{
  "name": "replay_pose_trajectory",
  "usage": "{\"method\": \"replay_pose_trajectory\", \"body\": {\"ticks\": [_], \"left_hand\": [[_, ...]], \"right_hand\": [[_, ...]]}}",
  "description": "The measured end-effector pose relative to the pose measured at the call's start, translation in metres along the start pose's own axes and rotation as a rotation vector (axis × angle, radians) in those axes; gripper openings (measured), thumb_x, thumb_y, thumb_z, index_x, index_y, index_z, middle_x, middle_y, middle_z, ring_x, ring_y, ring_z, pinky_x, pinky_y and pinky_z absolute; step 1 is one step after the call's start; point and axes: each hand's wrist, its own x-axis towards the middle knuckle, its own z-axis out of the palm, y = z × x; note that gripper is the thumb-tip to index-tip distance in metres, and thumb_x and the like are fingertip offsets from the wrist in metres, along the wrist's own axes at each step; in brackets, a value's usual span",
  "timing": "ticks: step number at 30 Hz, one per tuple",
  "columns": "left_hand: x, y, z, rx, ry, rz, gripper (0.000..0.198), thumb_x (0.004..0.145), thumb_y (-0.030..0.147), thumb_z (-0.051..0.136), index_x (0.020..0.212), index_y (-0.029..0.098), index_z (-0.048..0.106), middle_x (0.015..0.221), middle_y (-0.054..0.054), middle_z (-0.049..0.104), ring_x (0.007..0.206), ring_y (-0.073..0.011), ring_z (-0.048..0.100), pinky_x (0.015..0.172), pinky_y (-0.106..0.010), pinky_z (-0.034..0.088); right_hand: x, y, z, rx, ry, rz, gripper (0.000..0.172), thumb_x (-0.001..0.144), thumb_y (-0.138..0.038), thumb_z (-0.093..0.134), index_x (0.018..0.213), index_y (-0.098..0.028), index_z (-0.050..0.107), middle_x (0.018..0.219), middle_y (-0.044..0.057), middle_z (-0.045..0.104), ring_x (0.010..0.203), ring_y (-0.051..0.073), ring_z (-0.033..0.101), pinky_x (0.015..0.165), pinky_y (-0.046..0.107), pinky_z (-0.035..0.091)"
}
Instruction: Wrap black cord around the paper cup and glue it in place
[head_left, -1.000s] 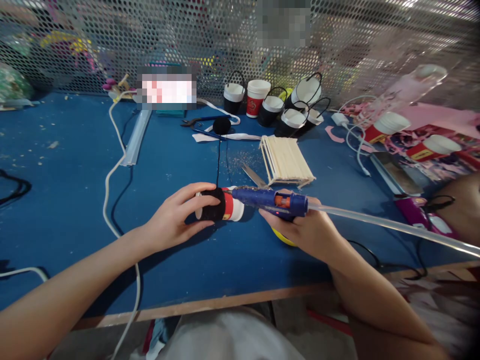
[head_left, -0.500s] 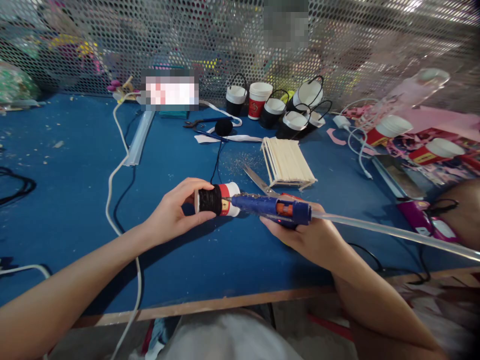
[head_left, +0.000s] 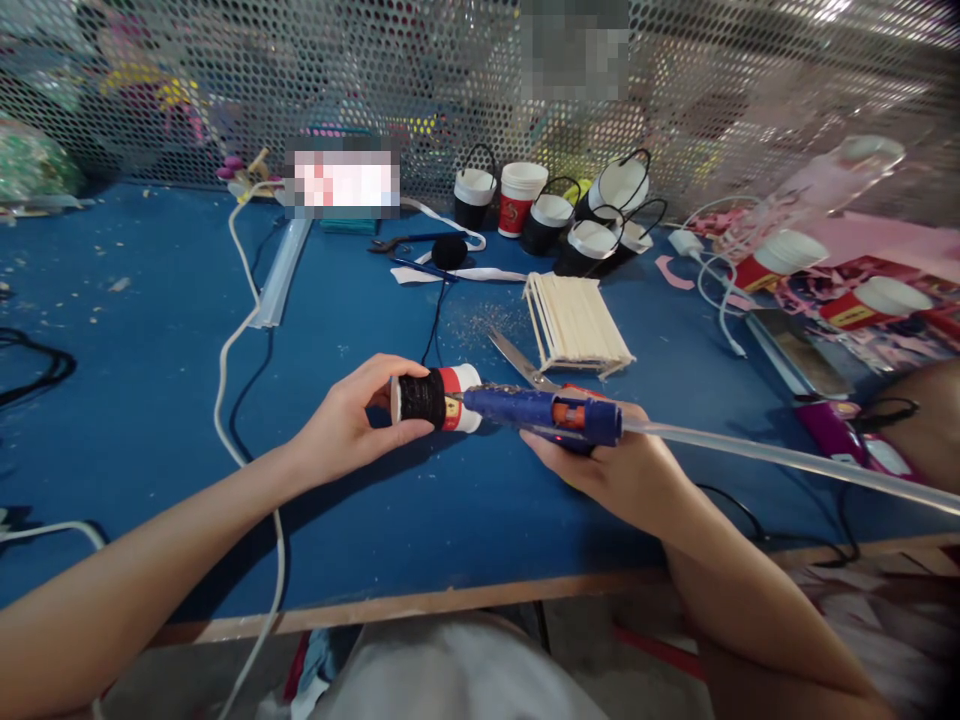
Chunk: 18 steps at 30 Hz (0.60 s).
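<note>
Left hand [head_left: 349,415] clasps 1 sideways cup [head_left: 469,378] wound with yarn [head_left: 421,398]; right hand [head_left: 619,470] wraps round the glue gun [head_left: 510,406], aimed at the cup.

Head cam, fwd/down, near tbl [head_left: 420,530].

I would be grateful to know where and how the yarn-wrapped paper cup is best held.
Probably around the black yarn, coming from the left with thumb and fingers on opposite sides, as the left hand does. The paper cup is round and turned sideways, and the glue gun points in from the right, so that side is better avoided.
</note>
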Motion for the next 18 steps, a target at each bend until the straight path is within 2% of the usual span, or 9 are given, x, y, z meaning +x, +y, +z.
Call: {"method": "replay_pose_trajectory", "body": {"ticks": [8, 13, 18], "left_hand": [[-0.002, 0.002, 0.000, 0.142, -0.010, 0.195, 0.042, 0.076, 0.026, 0.066, 0.114, 0.020, 0.049, 0.117, -0.013, 0.052, 0.108, -0.0227, 0.052, 0.084, -0.036, 0.051], [-0.003, 0.006, 0.000, 0.243, -0.026, 0.255, 0.040, 0.078, 0.027, 0.064, 0.114, 0.019, 0.048, 0.119, -0.013, 0.052, 0.111, -0.0225, 0.051, 0.092, -0.039, 0.047], [-0.004, 0.008, 0.000, 0.292, -0.046, 0.297, 0.039, 0.079, 0.026, 0.063, 0.114, 0.018, 0.048, 0.120, -0.013, 0.051, 0.111, -0.0217, 0.051, 0.092, -0.037, 0.046]], "right_hand": [[0.003, 0.010, -0.001, -0.104, 0.044, -0.077, 0.013, 0.077, -0.032, 0.055, 0.082, -0.024, 0.064, 0.063, 0.002, 0.062, 0.066, 0.020, 0.061, 0.056, 0.030, 0.046], [0.004, 0.008, 0.004, -0.085, 0.107, -0.006, 0.020, 0.080, -0.036, 0.053, 0.080, -0.020, 0.064, 0.061, 0.003, 0.060, 0.057, 0.017, 0.058, 0.056, 0.029, 0.047], [0.007, 0.011, 0.005, -0.167, 0.133, -0.063, 0.024, 0.079, -0.037, 0.051, 0.076, -0.020, 0.068, 0.057, 0.005, 0.058, 0.057, 0.017, 0.055, 0.054, 0.030, 0.045]]}}
